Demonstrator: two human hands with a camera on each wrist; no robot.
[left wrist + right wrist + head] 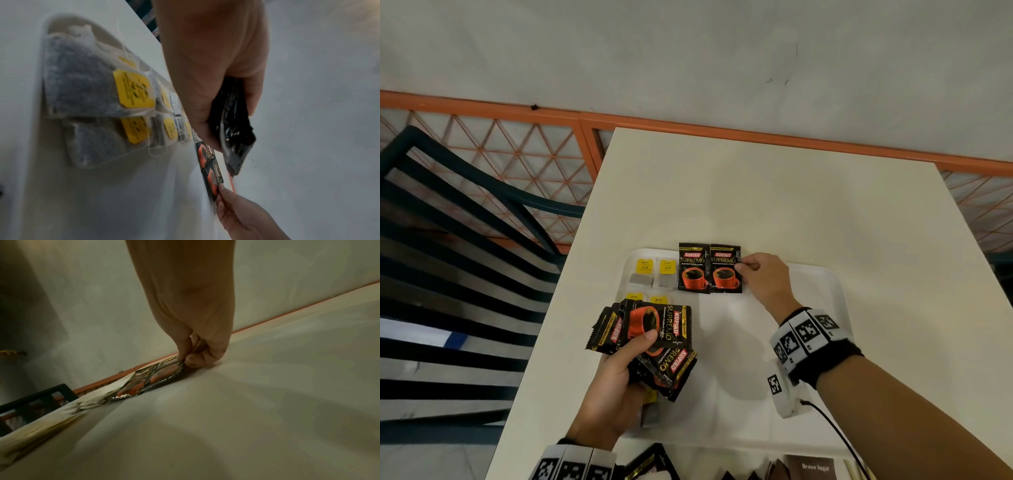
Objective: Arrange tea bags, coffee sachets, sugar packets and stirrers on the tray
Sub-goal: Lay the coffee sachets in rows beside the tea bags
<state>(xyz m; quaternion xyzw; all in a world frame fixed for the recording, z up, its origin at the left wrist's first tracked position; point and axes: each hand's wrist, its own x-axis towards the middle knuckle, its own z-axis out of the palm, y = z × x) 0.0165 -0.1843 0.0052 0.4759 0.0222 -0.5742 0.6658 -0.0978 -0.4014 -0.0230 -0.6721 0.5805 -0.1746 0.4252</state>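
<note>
A white tray [822, 284] lies on the table. Tea bags with yellow tags [644, 271] [82, 87] sit in rows along its left side. Two black Kopiko coffee sachets lie side by side at the tray's far edge: the left one [692, 268] and the right one [725, 269] [164, 371]. My right hand [756, 274] pinches the right sachet's right edge between thumb and fingers [185, 356]. My left hand [619, 370] grips a fanned stack of coffee sachets [654, 335] [232, 126] above the tray's left part, hiding some tea bags.
More black sachets [650, 462] and brown sugar packets [815, 467] lie at the table's near edge. A dark slatted chair [448, 240] stands left of the table [756, 192]. An orange railing [688, 126] runs behind. A cable [835, 435] hangs from my right wrist.
</note>
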